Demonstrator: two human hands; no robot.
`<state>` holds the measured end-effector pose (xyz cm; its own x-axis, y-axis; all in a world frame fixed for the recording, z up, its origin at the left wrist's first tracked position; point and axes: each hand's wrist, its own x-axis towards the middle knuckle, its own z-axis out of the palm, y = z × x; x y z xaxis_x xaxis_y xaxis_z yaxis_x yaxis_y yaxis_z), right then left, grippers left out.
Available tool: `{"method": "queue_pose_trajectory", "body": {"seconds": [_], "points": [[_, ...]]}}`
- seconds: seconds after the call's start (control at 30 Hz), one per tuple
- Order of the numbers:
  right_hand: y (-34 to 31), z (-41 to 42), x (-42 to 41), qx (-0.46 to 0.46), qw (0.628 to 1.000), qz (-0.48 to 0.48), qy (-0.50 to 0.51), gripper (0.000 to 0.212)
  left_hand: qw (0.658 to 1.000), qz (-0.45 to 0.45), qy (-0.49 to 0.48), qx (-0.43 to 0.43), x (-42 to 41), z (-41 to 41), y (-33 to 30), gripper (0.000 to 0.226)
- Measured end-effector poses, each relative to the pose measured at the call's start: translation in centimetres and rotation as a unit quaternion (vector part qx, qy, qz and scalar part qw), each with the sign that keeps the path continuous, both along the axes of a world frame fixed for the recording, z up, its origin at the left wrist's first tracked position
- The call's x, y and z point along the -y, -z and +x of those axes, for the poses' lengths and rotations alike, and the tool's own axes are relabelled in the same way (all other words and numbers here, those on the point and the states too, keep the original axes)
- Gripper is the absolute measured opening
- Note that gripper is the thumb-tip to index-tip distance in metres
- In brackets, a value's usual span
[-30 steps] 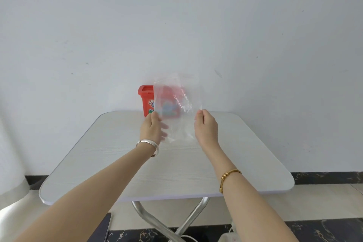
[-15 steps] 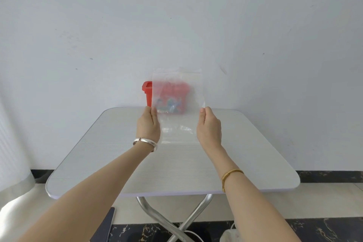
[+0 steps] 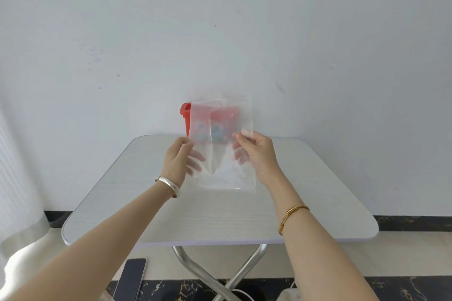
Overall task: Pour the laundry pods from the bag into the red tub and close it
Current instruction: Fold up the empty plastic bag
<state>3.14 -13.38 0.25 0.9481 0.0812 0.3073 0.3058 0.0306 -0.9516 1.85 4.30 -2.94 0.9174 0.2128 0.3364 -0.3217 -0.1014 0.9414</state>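
Overhead — bag (image 3: 227,166) edges between both hands

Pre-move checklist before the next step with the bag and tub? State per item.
1. Clear plastic bag held by both hands: ok. Left hand pinches its left edge, right hand its right edge.
2. Bag clear of the table: ok, it is held up in the air.
3. Pods left in the bag: cannot tell. It looks flat and see-through, with no pod shape visible.
4. Red tub upright at the table's far edge: ok, though mostly seen through the bag.
5. Tub lid closed: cannot tell, the bag blurs its top.
6. Table surface free for setting the bag down: ok.
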Motion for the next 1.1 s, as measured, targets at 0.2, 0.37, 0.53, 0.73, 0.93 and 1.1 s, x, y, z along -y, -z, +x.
{"method": "queue_pose_trajectory", "body": {"seconds": [0.2, 0.37, 0.53, 0.73, 0.93, 1.1], "points": [[-0.5, -0.4, 0.5, 0.007, 0.999, 0.014, -0.031, 0.02, 0.98, -0.042, 0.155, -0.119, -1.2, -0.4, -2.3, 0.029], [-0.6, -0.4, 0.7, -0.008, 0.999, -0.014, -0.045, 0.018, 0.959, -0.007, 0.226, -0.172, -1.8, -0.6, -2.4, 0.011], [-0.3, -0.6, 1.3, -0.057, 0.987, -0.133, -0.073, 0.017, 0.957, 0.002, 0.205, -0.203, -2.9, -0.5, -2.8, 0.035], [0.1, -0.7, 1.2, -0.122, 0.986, -0.005, -0.114, 0.031, 0.93, -0.129, 0.239, -0.248, -3.4, -0.9, -3.2, 0.03], [-0.1, -0.5, 1.0, -0.102, 0.992, 0.028, -0.073, 0.031, 0.918, -0.209, 0.236, -0.24, -2.7, -0.9, -2.6, 0.033], [-0.2, -0.3, 1.2, -0.097, 0.992, 0.041, -0.062, 0.031, 0.912, -0.264, 0.205, -0.237, -2.1, -0.7, -2.4, 0.027]]}}
